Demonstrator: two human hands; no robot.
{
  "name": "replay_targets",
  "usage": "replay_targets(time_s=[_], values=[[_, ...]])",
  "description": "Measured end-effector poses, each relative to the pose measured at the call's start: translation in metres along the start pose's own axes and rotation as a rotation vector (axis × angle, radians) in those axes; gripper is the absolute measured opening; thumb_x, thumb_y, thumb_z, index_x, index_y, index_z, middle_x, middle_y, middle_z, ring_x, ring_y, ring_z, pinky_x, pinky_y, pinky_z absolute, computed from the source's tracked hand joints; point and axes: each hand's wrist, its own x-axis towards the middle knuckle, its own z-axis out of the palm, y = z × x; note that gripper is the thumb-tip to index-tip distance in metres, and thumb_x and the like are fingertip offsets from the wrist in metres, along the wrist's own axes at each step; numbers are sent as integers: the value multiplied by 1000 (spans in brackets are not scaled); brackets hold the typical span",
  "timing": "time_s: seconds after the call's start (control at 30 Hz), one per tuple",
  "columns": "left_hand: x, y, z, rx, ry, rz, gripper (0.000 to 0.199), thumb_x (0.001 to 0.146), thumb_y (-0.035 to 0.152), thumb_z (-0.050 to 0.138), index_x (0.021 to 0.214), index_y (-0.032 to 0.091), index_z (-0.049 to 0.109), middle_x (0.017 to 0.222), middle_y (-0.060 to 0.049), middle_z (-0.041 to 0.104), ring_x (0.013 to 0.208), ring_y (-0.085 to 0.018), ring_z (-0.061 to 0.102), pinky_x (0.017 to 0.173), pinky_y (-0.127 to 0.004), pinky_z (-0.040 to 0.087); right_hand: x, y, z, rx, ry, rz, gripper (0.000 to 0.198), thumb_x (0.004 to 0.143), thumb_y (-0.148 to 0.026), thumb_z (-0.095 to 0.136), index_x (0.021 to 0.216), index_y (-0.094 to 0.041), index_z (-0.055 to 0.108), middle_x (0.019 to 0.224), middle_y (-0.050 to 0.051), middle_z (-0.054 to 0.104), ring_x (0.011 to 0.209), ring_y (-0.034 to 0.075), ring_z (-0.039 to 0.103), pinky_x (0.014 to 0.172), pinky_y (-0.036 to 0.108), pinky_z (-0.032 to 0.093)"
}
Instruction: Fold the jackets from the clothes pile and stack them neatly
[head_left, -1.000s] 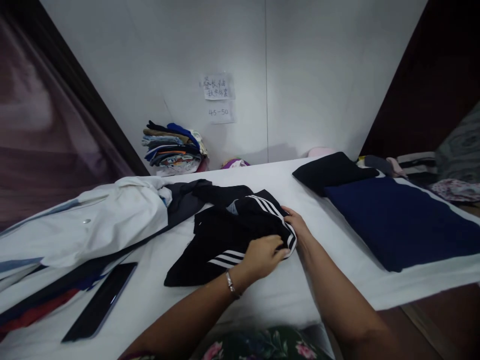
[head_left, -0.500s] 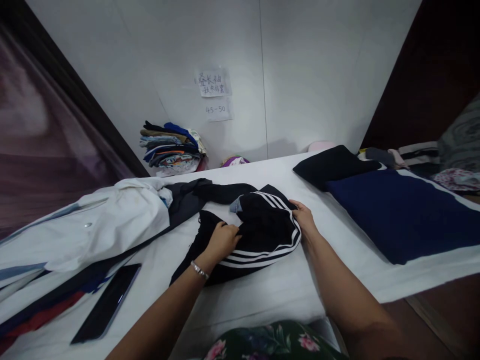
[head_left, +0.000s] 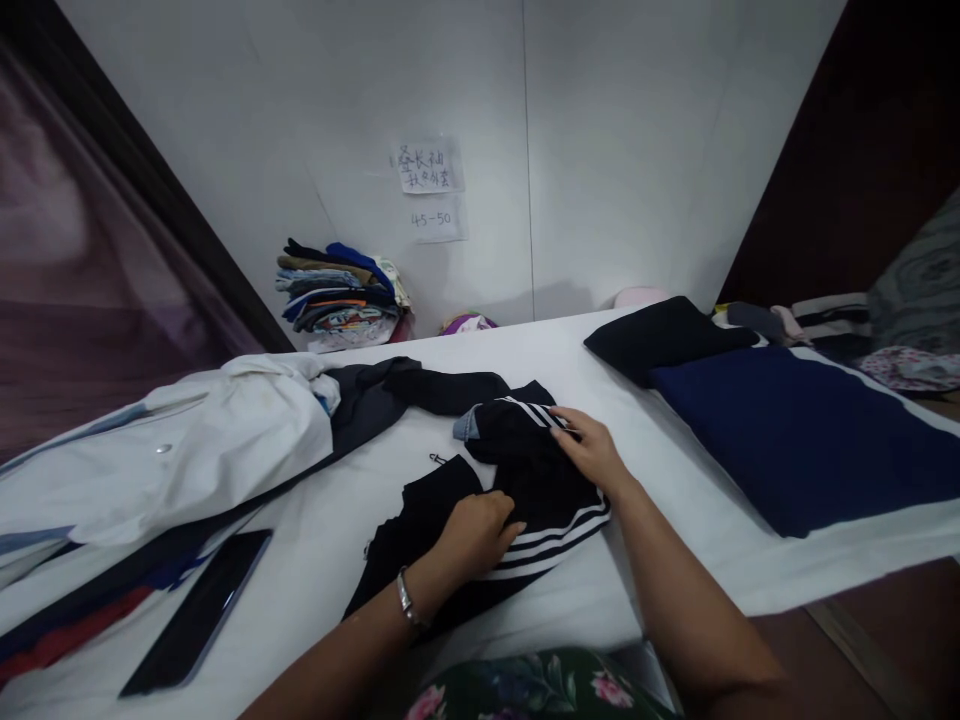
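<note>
A black jacket (head_left: pixel 536 480) with white triple stripes lies bunched on the white-covered table, partly folded over itself. A grey-blue patch (head_left: pixel 465 427) of cloth shows at its upper left. A small cord loop (head_left: pixel 437 459) sticks out from the hem side. My left hand (head_left: pixel 480 532), with a silver bracelet at the wrist, rests on the lower part of the jacket with curled fingers gripping the cloth. My right hand (head_left: pixel 591 448) holds the striped sleeve at the upper right between thumb and fingers. Some fingertips are hidden in the dark fabric.
A dark phone (head_left: pixel 199 610) lies at left near a heap of clothes with a white jacket (head_left: pixel 225 430). Folded navy (head_left: pixel 817 420) and black (head_left: pixel 667 340) garments lie at right. Behind stands a clothes stack (head_left: pixel 341 295) against the wall, below paper notes (head_left: pixel 431 190).
Both hands and the jacket's lower part have moved nearer to me. My right hand has shifted left from the jacket's right edge onto the striped sleeve; my left hand has slid right and down.
</note>
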Motion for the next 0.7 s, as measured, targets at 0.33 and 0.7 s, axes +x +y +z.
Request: replay_targets(time_s=[0.33, 0.7], values=[[-1, 14, 9, 8, 59, 4, 20, 89, 34, 48, 84, 18, 58, 89, -8, 66, 86, -24, 63, 76, -36, 45, 0, 29, 22, -491, -276, 173, 46, 79, -37, 63, 123, -25, 60, 108, 8, 66, 103, 26, 59, 87, 36, 44], [-35, -44, -39, -75, 305, -289, 30, 94, 36, 35, 96, 23, 62, 98, -5, 69, 91, -21, 63, 77, -32, 43, 23, 9, -30, 490, 356, 374, 32, 64, -46, 72, 80, -19, 68, 73, -1, 69, 69, 17, 61, 70, 29, 48]])
